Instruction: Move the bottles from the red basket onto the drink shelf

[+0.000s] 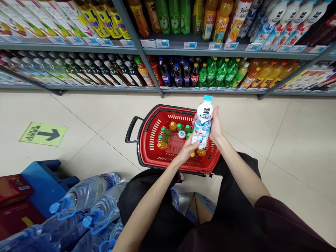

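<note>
Bottle position: the white bottle (pixel 202 124) is held up above the right half of the red basket (pixel 151 140), clear of the drinks inside it, its base over the basket's near right part.
Long axis: nearly upright, the light-blue cap (pixel 208 98) tipped slightly toward the shelves and to the right.
Right hand: the right hand (pixel 215 126) wraps the upper right side of the bottle, fingers closed round its body, thumb side toward the label.
Left hand: the left hand (pixel 187 151) comes up from below and props the bottle's lower end with its fingertips, closed lightly against it.
Nearer hand: both touch the bottle; the right carries most of its length, the left only the base.
Bottle look: white plastic, blue and white printed label with a dark patch near the shoulder; it looks full and sealed.
Basket contents: small bottles stand upright on the basket floor, showing green, orange and white caps.
Surroundings: the basket sits on the tiled floor (pixel 288 140) before the drink shelves (pixel 183 47); wrapped water bottles (pixel 86 196) lie at the lower left.
</note>
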`<act>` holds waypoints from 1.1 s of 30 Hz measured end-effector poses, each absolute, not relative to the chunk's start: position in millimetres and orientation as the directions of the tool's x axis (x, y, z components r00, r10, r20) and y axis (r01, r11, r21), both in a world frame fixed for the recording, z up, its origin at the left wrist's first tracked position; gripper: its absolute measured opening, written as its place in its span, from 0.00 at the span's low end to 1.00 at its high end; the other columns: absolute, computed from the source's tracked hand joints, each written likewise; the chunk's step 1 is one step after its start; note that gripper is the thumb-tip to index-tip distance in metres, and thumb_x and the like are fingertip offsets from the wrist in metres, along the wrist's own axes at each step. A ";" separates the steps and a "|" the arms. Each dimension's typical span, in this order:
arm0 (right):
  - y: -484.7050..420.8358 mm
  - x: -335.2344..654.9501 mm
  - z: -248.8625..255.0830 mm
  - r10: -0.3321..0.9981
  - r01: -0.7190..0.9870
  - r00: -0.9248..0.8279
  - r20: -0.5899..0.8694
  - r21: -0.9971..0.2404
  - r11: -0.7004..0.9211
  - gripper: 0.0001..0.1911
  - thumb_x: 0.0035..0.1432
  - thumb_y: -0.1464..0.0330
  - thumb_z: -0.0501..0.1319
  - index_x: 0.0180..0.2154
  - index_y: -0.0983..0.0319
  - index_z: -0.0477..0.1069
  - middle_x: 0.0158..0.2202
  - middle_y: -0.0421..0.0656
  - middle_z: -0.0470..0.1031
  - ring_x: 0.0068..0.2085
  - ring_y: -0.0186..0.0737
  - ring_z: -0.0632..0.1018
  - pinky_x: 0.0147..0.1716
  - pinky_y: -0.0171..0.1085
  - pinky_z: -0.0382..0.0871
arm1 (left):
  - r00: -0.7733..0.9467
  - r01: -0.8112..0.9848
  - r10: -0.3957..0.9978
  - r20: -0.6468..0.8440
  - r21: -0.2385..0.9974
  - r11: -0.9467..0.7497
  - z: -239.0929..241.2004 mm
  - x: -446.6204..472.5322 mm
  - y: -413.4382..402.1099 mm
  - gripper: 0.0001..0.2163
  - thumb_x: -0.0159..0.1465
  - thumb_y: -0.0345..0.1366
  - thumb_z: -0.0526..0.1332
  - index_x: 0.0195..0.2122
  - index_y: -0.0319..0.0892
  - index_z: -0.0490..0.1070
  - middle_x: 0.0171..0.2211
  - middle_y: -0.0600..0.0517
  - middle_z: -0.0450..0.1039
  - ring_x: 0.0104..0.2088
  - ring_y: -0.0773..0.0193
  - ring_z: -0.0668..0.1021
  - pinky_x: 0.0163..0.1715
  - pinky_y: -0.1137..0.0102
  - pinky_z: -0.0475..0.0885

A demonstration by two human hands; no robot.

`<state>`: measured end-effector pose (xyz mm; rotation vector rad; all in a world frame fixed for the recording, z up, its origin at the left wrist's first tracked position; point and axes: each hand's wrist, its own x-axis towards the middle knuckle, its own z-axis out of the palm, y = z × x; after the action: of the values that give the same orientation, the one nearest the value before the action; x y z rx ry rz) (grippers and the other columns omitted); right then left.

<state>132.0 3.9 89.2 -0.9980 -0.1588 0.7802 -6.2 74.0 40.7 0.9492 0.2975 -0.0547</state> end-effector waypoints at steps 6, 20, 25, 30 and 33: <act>3.4 132.4 87.7 0.666 -0.521 0.721 -0.192 -0.783 0.339 0.42 0.56 0.30 0.51 0.50 0.56 0.76 0.32 0.45 0.79 0.38 0.46 0.83 0.30 0.40 0.77 | 0.962 0.163 0.085 -0.259 0.796 0.583 44.0 -5.9 74.5 0.34 0.56 0.53 0.71 0.61 0.43 0.69 0.55 0.43 0.75 0.53 0.49 0.77 0.50 0.59 0.73; 2.8 133.4 87.9 0.628 -0.497 0.744 -0.230 -0.819 0.288 0.44 0.55 0.28 0.48 0.52 0.54 0.75 0.32 0.45 0.79 0.37 0.46 0.83 0.30 0.41 0.77 | 0.961 0.173 0.079 -0.264 0.801 0.573 45.3 -5.1 73.7 0.34 0.57 0.53 0.71 0.61 0.44 0.68 0.54 0.43 0.75 0.50 0.49 0.78 0.43 0.61 0.75; 1.8 133.4 93.0 0.625 -0.474 0.749 -0.220 -0.837 0.273 0.45 0.54 0.28 0.48 0.49 0.55 0.76 0.33 0.46 0.79 0.39 0.47 0.83 0.31 0.42 0.77 | 0.967 0.139 0.114 -0.227 0.850 0.507 44.4 -4.6 75.6 0.36 0.58 0.54 0.70 0.64 0.45 0.65 0.58 0.42 0.74 0.56 0.45 0.77 0.52 0.56 0.74; 3.8 132.8 97.7 0.565 -0.457 0.794 -0.226 -0.834 0.308 0.40 0.56 0.30 0.49 0.40 0.58 0.75 0.36 0.48 0.81 0.43 0.49 0.83 0.34 0.43 0.78 | 0.945 -0.014 0.325 -0.035 0.989 0.146 46.0 -0.8 80.3 0.43 0.53 0.42 0.77 0.67 0.46 0.58 0.66 0.41 0.64 0.66 0.47 0.69 0.65 0.55 0.66; 5.9 132.8 97.9 0.535 -0.444 0.815 -0.223 -0.833 0.329 0.36 0.56 0.32 0.53 0.40 0.57 0.74 0.38 0.47 0.81 0.45 0.49 0.83 0.36 0.44 0.78 | 0.869 -0.021 0.494 0.019 1.000 -0.002 42.9 0.3 76.9 0.42 0.52 0.39 0.77 0.65 0.45 0.59 0.65 0.40 0.63 0.65 0.47 0.69 0.65 0.55 0.67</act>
<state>132.8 5.9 97.9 -1.0563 -0.0983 0.6418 0.3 76.9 42.9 1.5291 0.3888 0.4216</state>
